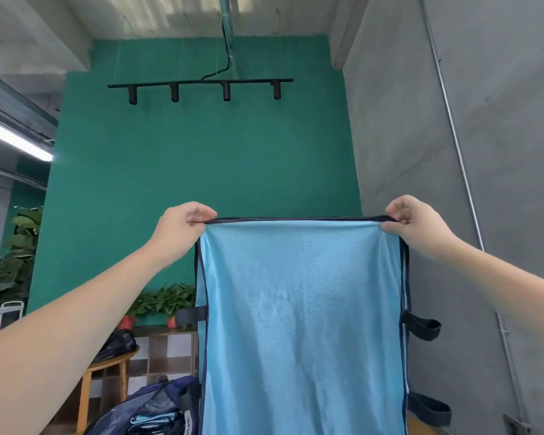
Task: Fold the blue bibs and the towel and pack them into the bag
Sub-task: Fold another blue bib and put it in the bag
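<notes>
Up in the air, a blue bib hangs flat and stretched out, held at arm's height in front of the green wall. Its shiny light-blue cloth is edged in dark navy binding, and its lower part runs out of view at the bottom. Dark straps stick out from its right edge, 2 of them, and 1 more shows at its left edge. The left hand pinches the top left corner between thumb and fingers; the right hand pinches the top right corner the same way, so the top hem is pulled taut between them. Both bare forearms reach forward and up.

Low down, just left of the hanging bib, sits a dark navy bag with light-blue fabric showing in its mouth; I cannot tell what that fabric is. Further left stands a small round wooden table with something dark lying on it. Behind that, a shelf unit against the far wall carries potted plants in red pots. A black rail of 4 spotlights hangs above, and a grey concrete wall rises on the right.
</notes>
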{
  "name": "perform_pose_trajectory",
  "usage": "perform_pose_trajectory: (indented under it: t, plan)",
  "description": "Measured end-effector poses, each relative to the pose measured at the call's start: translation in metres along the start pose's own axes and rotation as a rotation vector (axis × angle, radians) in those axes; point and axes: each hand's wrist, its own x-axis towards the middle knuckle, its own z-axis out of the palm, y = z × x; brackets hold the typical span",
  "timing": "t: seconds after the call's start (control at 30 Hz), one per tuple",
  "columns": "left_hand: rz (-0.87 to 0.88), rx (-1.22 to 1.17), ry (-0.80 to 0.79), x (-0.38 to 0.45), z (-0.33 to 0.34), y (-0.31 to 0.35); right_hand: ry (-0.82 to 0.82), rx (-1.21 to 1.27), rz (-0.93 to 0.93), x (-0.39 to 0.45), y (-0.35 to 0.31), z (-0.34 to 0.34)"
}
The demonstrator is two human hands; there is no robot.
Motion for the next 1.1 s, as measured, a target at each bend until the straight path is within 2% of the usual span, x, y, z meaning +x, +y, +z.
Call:
perform_pose_trajectory:
  t: [0.07, 0.2, 0.3, 0.5, 0.7, 0.8, 0.87, 0.9, 1.03, 1.1]
  plan:
    - [-0.025, 0.03, 0.002, 0.002, -0.001, -0.002, -0.016, -0.028, 0.02, 0.0, 0.001, -0.001]
    - [-0.005, 0.27, -0.051, 0.004, 0.004, -0.012, -0.053, -0.046, 0.092, 0.0, 0.004, -0.002]
    - [-0.044, 0.325, -0.058, 0.007, 0.012, -0.026, -0.065, -0.043, 0.161, 0.003, 0.007, 0.003]
    - [-0.137, 0.303, -0.107, 0.021, 0.037, -0.058, -0.179, -0.005, 0.285, 0.023, 0.029, 0.036]
    - [-0.331, 0.207, -0.147, 0.051, 0.083, -0.119, -0.188, 0.162, 0.444, 0.051, 0.085, 0.099]
    - [-0.497, 0.082, -0.234, 0.07, 0.12, -0.161, -0.251, 0.087, 0.503, 0.068, 0.118, 0.139]
    - [-0.486, 0.072, -0.316, 0.088, 0.143, -0.184, -0.303, -0.032, 0.497, 0.087, 0.131, 0.161]
    - [-0.434, 0.081, -0.307, 0.1, 0.151, -0.189, -0.288, -0.09, 0.466, 0.099, 0.134, 0.17]
    - [-0.199, 0.058, 0.027, 0.156, 0.159, -0.187, -0.023, -0.171, 0.249, 0.151, 0.119, 0.186]
    - [-0.13, 0.065, 0.129, 0.174, 0.156, -0.184, 0.06, -0.154, 0.161, 0.167, 0.115, 0.189]
